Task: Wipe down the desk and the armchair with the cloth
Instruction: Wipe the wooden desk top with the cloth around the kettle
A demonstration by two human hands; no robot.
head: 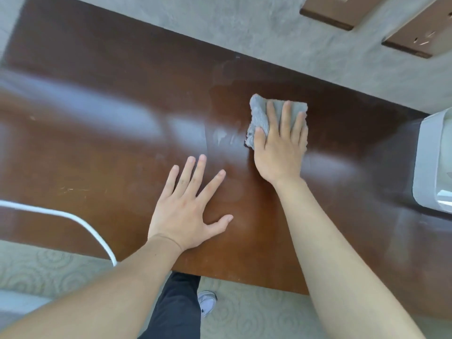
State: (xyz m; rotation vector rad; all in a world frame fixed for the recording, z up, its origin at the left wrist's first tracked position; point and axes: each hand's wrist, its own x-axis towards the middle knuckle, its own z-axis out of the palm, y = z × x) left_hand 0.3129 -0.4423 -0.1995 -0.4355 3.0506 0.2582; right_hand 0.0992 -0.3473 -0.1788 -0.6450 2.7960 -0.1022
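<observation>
A glossy dark brown desk [102,99] fills most of the view. A folded grey cloth [259,113] lies on it right of centre, and my right hand [278,148] presses flat on top of the cloth, fingers pointing toward the wall. Faint wet streaks show on the wood just left of the cloth. My left hand [188,209] rests flat on the bare desk nearer the front edge, fingers spread, holding nothing. No armchair is in view.
A white box-like object [433,162] sits at the desk's right end. A white cable [80,223] curves over the front left edge. Two brown socket plates [415,33] are on the grey wall behind. My dark trouser leg and a white shoe [206,302] stand on patterned carpet below.
</observation>
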